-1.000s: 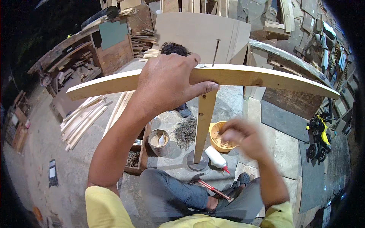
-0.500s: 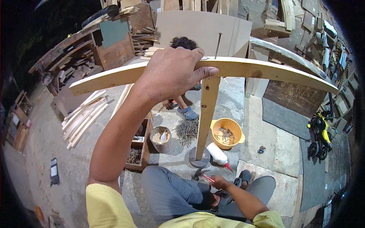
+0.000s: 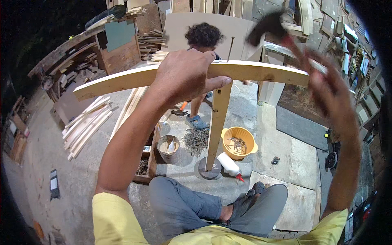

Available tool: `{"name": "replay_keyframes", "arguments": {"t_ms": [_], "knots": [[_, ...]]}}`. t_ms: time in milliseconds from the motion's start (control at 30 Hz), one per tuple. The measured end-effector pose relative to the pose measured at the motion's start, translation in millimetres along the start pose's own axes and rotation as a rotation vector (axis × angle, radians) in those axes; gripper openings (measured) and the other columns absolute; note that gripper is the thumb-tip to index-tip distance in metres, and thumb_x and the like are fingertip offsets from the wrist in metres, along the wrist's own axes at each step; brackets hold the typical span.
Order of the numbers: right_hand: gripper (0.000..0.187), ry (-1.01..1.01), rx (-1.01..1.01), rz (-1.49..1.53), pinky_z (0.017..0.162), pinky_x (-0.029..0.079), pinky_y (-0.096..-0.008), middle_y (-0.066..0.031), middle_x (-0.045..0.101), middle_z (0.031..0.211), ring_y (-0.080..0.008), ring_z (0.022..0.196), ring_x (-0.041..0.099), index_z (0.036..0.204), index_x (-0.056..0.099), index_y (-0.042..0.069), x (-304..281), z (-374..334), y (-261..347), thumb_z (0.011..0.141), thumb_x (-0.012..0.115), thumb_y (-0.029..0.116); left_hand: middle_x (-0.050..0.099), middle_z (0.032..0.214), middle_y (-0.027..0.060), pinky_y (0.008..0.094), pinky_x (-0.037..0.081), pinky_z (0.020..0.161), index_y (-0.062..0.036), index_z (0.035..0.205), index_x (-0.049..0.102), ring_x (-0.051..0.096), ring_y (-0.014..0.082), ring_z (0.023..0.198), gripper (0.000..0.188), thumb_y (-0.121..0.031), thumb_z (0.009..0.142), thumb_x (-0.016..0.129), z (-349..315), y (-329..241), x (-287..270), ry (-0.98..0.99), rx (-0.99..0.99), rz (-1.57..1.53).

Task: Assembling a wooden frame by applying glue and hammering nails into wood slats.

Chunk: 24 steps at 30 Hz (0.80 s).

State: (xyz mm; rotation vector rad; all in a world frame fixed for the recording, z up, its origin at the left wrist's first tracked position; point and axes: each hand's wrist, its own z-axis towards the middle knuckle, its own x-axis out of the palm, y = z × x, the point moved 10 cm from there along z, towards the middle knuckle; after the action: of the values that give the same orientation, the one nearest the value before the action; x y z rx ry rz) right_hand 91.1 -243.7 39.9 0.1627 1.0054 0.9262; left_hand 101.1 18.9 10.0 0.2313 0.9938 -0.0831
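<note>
My left fingers clasp the curved board while my right fingers grip the raised hammer: nailing, I'd judge, calling for a square blow on the nail.

1 nail atop beam, post beneath, basin right, can left

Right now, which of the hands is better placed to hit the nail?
Right hand, I'd judge: it holds the hammer up, right of the nail. The left hand is busy gripping the curved board.
</note>
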Motion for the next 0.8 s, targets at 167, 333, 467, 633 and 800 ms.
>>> {"name": "replay_keyframes", "arguments": {"t_ms": [167,333,467,633,800], "knots": [[0.056,-0.236,-0.180,0.133,0.040,0.030,-0.0152,0.0036,0.055,0.077,0.0008,0.051,0.041,0.149,0.046,0.017,-46.1,63.0,29.6,0.100,0.060,0.039,0.069,0.067,0.0127,0.0416,0.057,0.068,-0.0007,0.101,0.069,0.071,0.0290,0.071,0.064,-0.063,0.087,0.062,1.3,-0.5,-1.0,0.049,-0.029,-0.008],[0.053,0.232,-0.197,-0.058,0.039,0.037,-0.0144,0.0013,0.058,0.078,0.0009,0.049,0.043,0.146,0.049,0.016,-9.8,76.6,25.4,0.100,0.059,0.040,0.069,0.076,0.0168,0.0417,0.055,0.067,-0.0003,0.105,0.070,0.070,0.0275,0.072,0.077,-0.073,0.083,0.060,0.9,1.1,-1.6,0.079,-0.023,-0.017],[0.044,0.059,-0.233,0.143,0.040,0.037,-0.0162,0.0008,0.060,0.079,-0.0011,0.050,0.047,0.137,0.054,0.013,-22.8,66.7,78.1,0.100,0.058,0.036,0.069,0.071,0.0146,0.0414,0.056,0.066,-0.0002,0.099,0.070,0.070,0.0265,0.068,0.067,-0.065,0.086,0.062,2.3,2.7,-0.3,0.069,-0.027,-0.040],[0.040,-0.097,-0.135,0.180,0.041,0.037,-0.0174,0.0015,0.058,0.078,-0.0016,0.051,0.046,0.134,0.055,0.012,-32.8,72.9,76.4,0.101,0.057,0.034,0.069,0.069,0.0136,0.0393,0.056,0.065,-0.0006,0.095,0.071,0.070,0.0248,0.066,0.062,-0.062,0.088,0.063,0.9,1.1,-3.3,0.016,-0.007,-0.016],[0.057,0.258,-0.263,-0.142,0.046,0.043,-0.0194,-0.0006,0.054,0.080,-0.0039,0.057,0.046,0.146,0.049,0.019,-11.9,84.0,16.7,0.098,0.059,0.047,0.068,0.067,0.0124,0.0382,0.055,0.063,-0.0015,0.093,0.071,0.069,0.0251,0.063,0.062,-0.063,0.087,0.064,2.0,-0.1,-3.2,-0.016,0.021,0.018]]}}
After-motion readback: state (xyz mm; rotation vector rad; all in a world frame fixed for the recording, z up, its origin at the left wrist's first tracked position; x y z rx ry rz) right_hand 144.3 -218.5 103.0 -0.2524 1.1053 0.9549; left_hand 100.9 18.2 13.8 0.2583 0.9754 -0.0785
